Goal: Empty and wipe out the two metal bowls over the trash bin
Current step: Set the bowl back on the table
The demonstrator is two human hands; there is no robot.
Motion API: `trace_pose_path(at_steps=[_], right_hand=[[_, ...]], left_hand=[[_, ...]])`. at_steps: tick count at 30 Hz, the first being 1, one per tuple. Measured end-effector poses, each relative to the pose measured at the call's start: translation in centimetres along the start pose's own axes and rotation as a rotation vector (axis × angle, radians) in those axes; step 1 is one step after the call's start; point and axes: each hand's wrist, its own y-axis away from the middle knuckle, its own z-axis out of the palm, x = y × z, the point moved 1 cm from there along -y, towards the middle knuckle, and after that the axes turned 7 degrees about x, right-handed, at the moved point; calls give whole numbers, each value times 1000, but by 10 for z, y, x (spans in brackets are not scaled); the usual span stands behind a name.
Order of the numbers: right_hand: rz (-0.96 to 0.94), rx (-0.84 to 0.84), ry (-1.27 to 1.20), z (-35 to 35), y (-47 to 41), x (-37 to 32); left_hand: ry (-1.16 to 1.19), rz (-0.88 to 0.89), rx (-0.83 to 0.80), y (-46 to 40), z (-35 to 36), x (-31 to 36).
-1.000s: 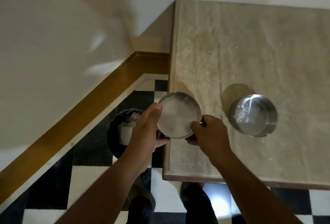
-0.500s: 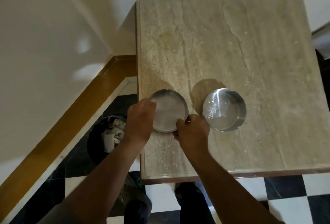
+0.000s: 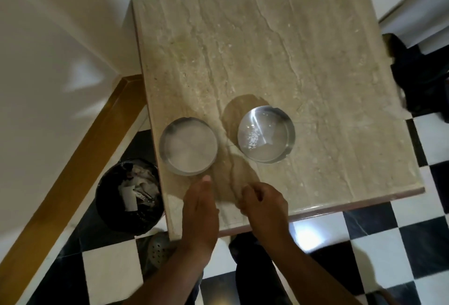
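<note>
Hands empty, bowls on table

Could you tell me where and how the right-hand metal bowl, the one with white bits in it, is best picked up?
Probably by its rim. The right bowl sits flat and open side up on the table, with low upright walls. The right hand could come from the near side, thumb and fingers pinching across the rim, keeping it level so the white bits stay in.

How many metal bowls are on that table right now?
2. One metal bowl sits near the table's left edge, just ahead of the left hand. The other bowl stands to its right, apart from it. None seems hidden.
</note>
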Motion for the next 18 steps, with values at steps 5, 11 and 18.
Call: trace_pose_path(at_steps=[5,11,18], right_hand=[[170,133,-155,-53,-40,13],[-3,133,-95,-85,-89,-34],[-280,-52,362,-78,-114,-82]], left_hand=[[46,-9,-147,0,39,34],[10,30,-149,-12,77,64],[-19,3,-92,-15,96,87]])
